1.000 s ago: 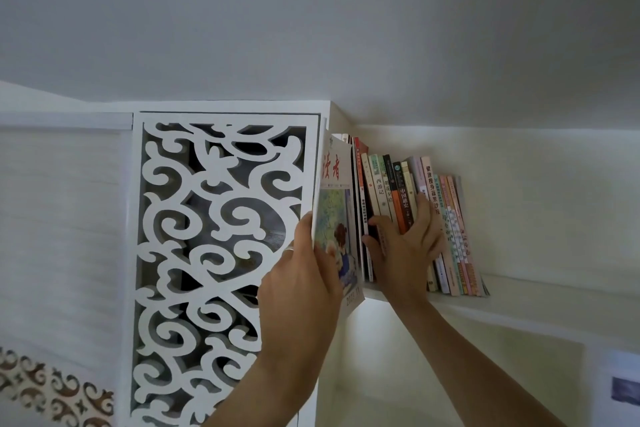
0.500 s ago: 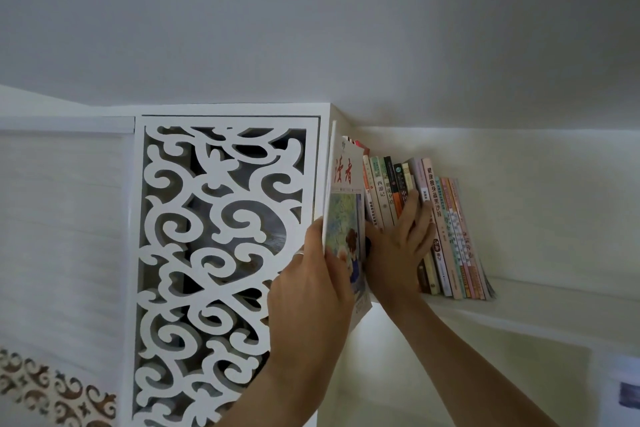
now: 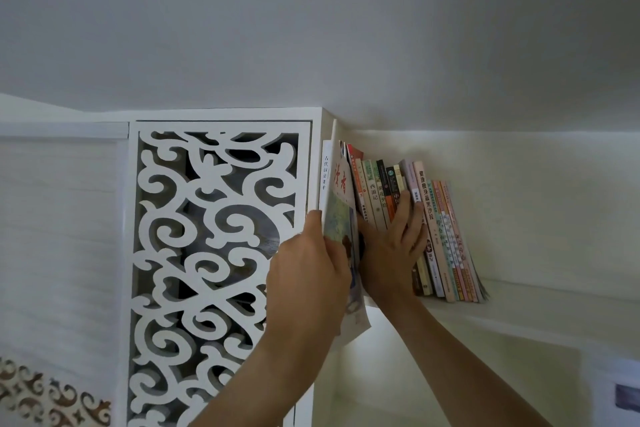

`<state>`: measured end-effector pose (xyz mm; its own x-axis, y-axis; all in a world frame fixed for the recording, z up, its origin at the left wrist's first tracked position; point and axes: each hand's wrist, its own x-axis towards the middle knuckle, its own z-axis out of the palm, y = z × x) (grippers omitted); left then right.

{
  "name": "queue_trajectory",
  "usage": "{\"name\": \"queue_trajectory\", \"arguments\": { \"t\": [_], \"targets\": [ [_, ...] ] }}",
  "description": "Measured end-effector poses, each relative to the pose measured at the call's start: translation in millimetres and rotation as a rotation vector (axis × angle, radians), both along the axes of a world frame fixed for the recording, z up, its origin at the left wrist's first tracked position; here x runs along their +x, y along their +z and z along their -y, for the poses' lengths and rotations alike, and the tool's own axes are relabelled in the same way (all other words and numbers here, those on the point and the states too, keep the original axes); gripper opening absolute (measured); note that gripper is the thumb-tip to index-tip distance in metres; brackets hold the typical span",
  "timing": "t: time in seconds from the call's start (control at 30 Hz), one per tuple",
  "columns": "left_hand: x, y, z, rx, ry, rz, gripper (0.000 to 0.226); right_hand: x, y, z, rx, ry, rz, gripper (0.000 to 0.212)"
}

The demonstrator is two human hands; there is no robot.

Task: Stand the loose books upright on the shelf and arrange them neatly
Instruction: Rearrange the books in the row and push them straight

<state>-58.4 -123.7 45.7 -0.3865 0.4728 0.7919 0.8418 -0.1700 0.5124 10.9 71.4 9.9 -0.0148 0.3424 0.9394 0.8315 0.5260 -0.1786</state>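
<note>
View from below toward a high white wall shelf (image 3: 540, 305). The left hand (image 3: 308, 284) grips a thin, soft-covered magazine with red calligraphy and a painted cover picture (image 3: 341, 218): the thumb lies along its left edge and the fingers curl round onto the cover, so the hand is clamped on it. The magazine stands nearly upright at the left end of the shelf, its lower corner hanging below the shelf edge, with a white-spined book bearing dark vertical characters (image 3: 325, 177) just beside it on the left. The right hand (image 3: 391, 253) is spread, fingers straight and apart, pressing flat against the spines of a row of upright paperback books in green, orange, black and pink (image 3: 429, 218); it holds nothing. The row leans slightly, its tops tilted to the left, and its rightmost books rest on the shelf well short of the shelf's far end. To the left of the shelf stands a white cut-out panel with scrolling openwork (image 3: 214, 253), touching the shelf's left end.
</note>
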Motion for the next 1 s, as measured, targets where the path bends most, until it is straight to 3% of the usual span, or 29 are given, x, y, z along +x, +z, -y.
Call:
{"name": "queue_trajectory", "arguments": {
  "t": [0.2,0.47,0.67,0.87,1.0],
  "targets": [
    [4,3,-12,0.03,-0.01,-0.027,0.017,5,6,7,-0.033,-0.04,0.024,0.045],
    [12,-8,19,-0.115,-0.02,-0.078,0.027,6,1,-1,0.017,-0.056,0.008,0.051],
    [6,-11,5,-0.046,-0.104,-0.025,0.023,6,-1,-3,0.072,-0.064,-0.009,0.054],
    [-5,-9,-16,0.082,-0.07,0.095,0.016,10,5,5,0.02,-0.103,0.016,0.039],
    [-2,-7,-30,0.114,-0.102,0.034,0.013,12,8,5,0.028,-0.145,0.015,0.045]
  ]
}}
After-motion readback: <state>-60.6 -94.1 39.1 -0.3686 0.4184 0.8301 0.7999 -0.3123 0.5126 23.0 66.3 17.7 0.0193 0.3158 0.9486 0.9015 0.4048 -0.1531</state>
